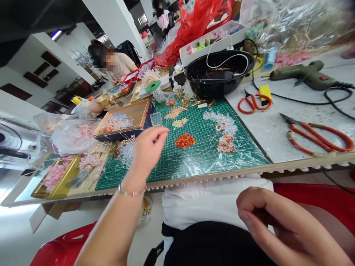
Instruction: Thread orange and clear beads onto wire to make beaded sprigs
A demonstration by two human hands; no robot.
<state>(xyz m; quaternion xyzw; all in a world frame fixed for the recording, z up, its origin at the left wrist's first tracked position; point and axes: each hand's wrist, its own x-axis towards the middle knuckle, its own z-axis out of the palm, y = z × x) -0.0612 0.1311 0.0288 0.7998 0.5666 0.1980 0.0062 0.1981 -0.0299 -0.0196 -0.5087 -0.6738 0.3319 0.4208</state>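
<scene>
My left hand (pixel 149 147), a bracelet at its wrist, is raised over the left half of the green cutting mat (pixel 166 168). Its thumb and fingers are pressed together, and whatever they may hold is too small to see. To its right lies a pile of orange beads (pixel 185 140); clear beads (pixel 127 154) are partly hidden behind it. Low at the right, in front of the table edge, my right hand (pixel 269 218) has thumb and forefinger closed in a pinch. I cannot make out anything between them. Clear and orange beads (pixel 226 142) with thin wires lie on the mat's right side.
Red-handled pliers (pixel 318 135), smaller cutters (pixel 253 102) and a glue gun (pixel 305 75) lie at the right. A black bowl (pixel 213 87) stands behind the mat. At the left are a box (pixel 144 116) and a gold tray (pixel 62 183). Another person (pixel 120 64) sits across the table.
</scene>
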